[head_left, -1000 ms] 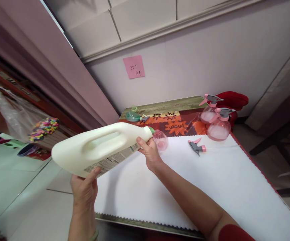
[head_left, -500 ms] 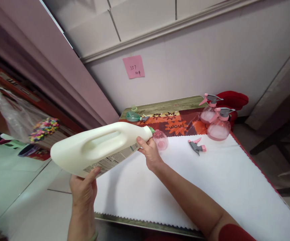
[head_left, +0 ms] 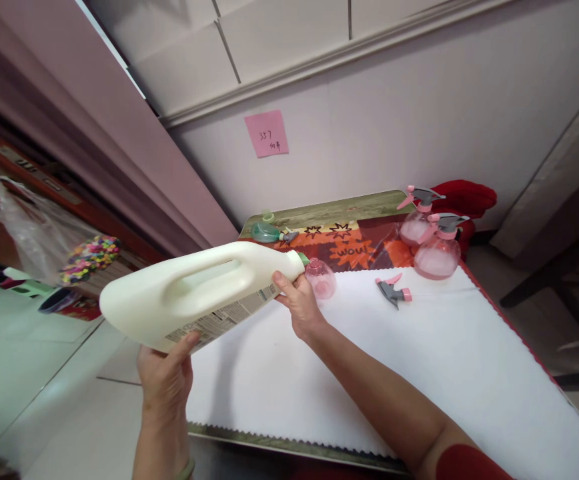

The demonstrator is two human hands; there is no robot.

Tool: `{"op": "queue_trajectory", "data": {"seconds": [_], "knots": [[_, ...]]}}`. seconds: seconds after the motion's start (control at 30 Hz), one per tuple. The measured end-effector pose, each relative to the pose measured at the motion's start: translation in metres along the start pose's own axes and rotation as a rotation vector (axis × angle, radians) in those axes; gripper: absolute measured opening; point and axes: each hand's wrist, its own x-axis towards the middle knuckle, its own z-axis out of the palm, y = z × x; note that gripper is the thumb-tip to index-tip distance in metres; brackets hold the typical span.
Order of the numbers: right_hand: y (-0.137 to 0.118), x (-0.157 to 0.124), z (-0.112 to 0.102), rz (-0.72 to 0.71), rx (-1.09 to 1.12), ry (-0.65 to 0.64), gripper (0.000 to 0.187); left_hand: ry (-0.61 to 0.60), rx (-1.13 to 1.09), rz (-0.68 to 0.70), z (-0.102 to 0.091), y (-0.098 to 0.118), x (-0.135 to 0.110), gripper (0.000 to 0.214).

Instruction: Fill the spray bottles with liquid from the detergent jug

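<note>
A large cream detergent jug (head_left: pixel 209 280) with a hollow handle lies tilted in the air, its green spout (head_left: pixel 303 258) at the mouth of a clear pink bottle (head_left: pixel 321 280). Whether liquid is flowing cannot be made out. My left hand (head_left: pixel 169 373) supports the jug low on its labelled side, thumb on the label. Round the neck end, my right hand (head_left: pixel 298 303) grips the jug just beside the pink bottle. A grey and pink spray head (head_left: pixel 393 291) lies on the white cloth (head_left: pixel 279 380), to the right of the bottle.
Two pink spray bottles (head_left: pixel 437 257) stand at the table's back right, before a red object (head_left: pixel 462 197). A green spray bottle (head_left: pixel 266 232) lies at the back left near a small pale green ring (head_left: pixel 268 217). A pink note (head_left: pixel 266 133) is on the wall.
Almost nothing differs. The jug's rear end sits a hair further left, while both hands keep the same hold and the spout stays at the bottle's mouth.
</note>
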Motion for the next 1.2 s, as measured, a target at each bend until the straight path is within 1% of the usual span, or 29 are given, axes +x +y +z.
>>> {"op": "queue_trajectory", "data": {"seconds": [0.2,0.33,0.53,0.77,1.0,1.2], "knots": [[-0.0006,-0.0002,0.0002,0.003,0.002,-0.001,0.061,-0.021,0.016,0.006,0.0004,0.0028,-0.0005,0.048],[-0.0016,-0.0006,0.0004,0.008,0.004,-0.002,0.061,-0.032,0.017,0.023,0.0009,0.004,-0.0003,0.049],[-0.0027,-0.0014,0.0009,0.008,0.008,-0.007,0.062,-0.028,0.017,0.024,0.0001,0.0024,0.0014,0.051],[-0.0022,-0.0007,0.0008,0.004,0.01,0.002,0.062,-0.029,0.024,0.021,0.0006,0.0016,0.0012,0.048],[-0.0026,-0.0009,0.0007,0.007,0.013,0.006,0.063,-0.024,-0.012,0.032,0.0004,0.0034,-0.0004,0.045],[-0.0034,-0.0024,0.0016,0.013,0.012,-0.005,0.063,-0.02,-0.004,0.014,0.0004,0.0066,-0.0037,0.043]]}}
